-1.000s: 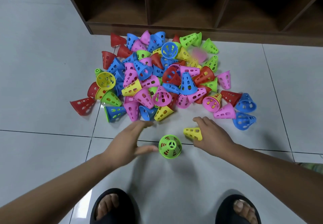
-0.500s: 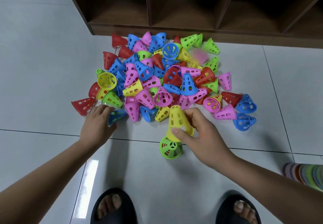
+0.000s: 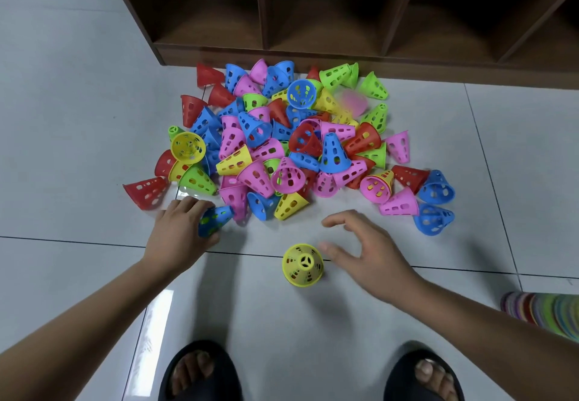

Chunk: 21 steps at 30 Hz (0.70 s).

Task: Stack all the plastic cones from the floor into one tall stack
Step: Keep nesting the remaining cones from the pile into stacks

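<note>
While the left grip [image 3: 179, 234] clamps a perforated blue cone [image 3: 215, 218], the right grip [image 3: 368, 256] hangs apart.

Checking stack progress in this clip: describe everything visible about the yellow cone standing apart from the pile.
The yellow cone stands upright on the tiled floor, seen from above: small flat top with a three-spoke opening, sloping walls pierced by slots, glossy plastic. It sits nearer the person than the pile of cones, at a tile joint. The right hand, fingers spread, is beside it, thumb close, no contact visible. Anything nested beneath is hidden.
</note>
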Available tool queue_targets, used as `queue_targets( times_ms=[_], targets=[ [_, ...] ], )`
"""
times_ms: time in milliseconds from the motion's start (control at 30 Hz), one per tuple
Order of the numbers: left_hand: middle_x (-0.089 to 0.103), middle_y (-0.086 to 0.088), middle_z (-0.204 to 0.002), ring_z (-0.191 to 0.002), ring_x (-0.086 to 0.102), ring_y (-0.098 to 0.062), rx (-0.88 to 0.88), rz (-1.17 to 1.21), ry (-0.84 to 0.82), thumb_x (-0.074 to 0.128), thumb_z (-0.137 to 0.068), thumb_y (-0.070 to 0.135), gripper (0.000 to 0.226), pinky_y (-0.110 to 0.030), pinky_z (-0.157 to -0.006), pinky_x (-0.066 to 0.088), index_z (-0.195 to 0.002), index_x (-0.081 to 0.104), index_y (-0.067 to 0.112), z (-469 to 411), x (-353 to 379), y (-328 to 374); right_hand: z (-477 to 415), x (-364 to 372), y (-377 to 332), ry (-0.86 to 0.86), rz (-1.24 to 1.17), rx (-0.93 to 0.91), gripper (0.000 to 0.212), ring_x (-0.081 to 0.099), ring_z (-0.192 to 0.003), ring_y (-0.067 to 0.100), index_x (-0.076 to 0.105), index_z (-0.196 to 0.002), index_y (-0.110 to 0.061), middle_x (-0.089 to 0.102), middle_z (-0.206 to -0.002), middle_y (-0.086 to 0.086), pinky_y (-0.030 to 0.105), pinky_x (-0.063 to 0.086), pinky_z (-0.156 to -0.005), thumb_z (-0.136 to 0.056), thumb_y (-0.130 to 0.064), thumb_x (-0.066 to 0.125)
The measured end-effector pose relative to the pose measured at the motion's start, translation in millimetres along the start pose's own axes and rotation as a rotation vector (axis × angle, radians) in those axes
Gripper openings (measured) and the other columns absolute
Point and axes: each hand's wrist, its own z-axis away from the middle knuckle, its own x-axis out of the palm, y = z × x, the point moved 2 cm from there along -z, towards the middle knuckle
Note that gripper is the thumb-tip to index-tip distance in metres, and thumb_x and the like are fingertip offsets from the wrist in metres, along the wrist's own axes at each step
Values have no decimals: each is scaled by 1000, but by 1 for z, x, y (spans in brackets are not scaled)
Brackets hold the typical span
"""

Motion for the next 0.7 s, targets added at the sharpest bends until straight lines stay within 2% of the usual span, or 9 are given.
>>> queue_targets(
  times_ms=[67, 167, 233, 300, 400, 533, 700],
  targets=[
    [66, 3, -110, -94, 60, -26, 25, 61, 17, 84, -81, 45, 50, -44, -78, 53, -124, 67, 26, 0, -8, 12, -12, -15, 27, 107, 174, -22, 30, 57, -115, 6, 66, -119, -26, 62, -118, -13, 27, 44, -100, -92, -34, 78],
    [65, 6, -111, -92, 61, -21, 56, 150, 19, 70, -88, 55, 49, -42, -79, 56, -128, 63, 28, 0, -21, 30, -29, -46, 73, 230, 552, -31, 43, 56, -118, 30, 66, -124, -16, 60, -127, 3, 45, 48, -100, -84, -23, 80],
    [63, 9, -109, -89, 61, -18, 74, 213, 25, 65, -89, 57, 49, -40, -78, 56, -128, 63, 29, 0, -29, 43, -38, -67, 98, 217, 758, 4, 55, 55, -120, 39, 63, -128, -13, 56, -135, 11, 51, 47, -99, -76, -19, 80],
    [61, 12, -108, -87, 59, -16, 96, 272, 38, 68, -91, 55, 46, -38, -78, 56, -128, 63, 29, 1, -37, 56, -43, -82, 116, 167, 893, 42, 65, 53, -123, 42, 61, -131, -13, 53, -141, 13, 53, 47, -97, -69, -17, 80],
    [62, 14, -113, -91, 60, -13, 120, 365, 50, 78, -93, 47, 44, -34, -78, 55, -130, 61, 30, 4, -48, 76, -45, -90, 135, 104, 1003, 81, 72, 54, -116, 41, 60, -131, -13, 55, -134, 13, 52, 49, -90, -63, -9, 82],
    [65, 20, -119, -105, 63, -5, 121, 558, 54, 76, -92, 49, 46, -19, -86, 51, -132, 60, 32, 15, -60, 105, -41, -85, 152, 30, 1084, 97, 70, 57, -98, 40, 64, -124, -11, 58, -115, 14, 50, 52, -82, -58, -4, 84],
    [66, 23, -124, -116, 66, -7, 178, 741, 28, 76, -94, 41, 43, -15, -97, 49, -132, 58, 31, 28, -69, 139, -29, -73, 152, 37, 1085, 45, 55, 54, -88, 38, 66, -108, -9, 52, -104, 15, 45, 45, -75, -57, -14, 85]
  ],
)
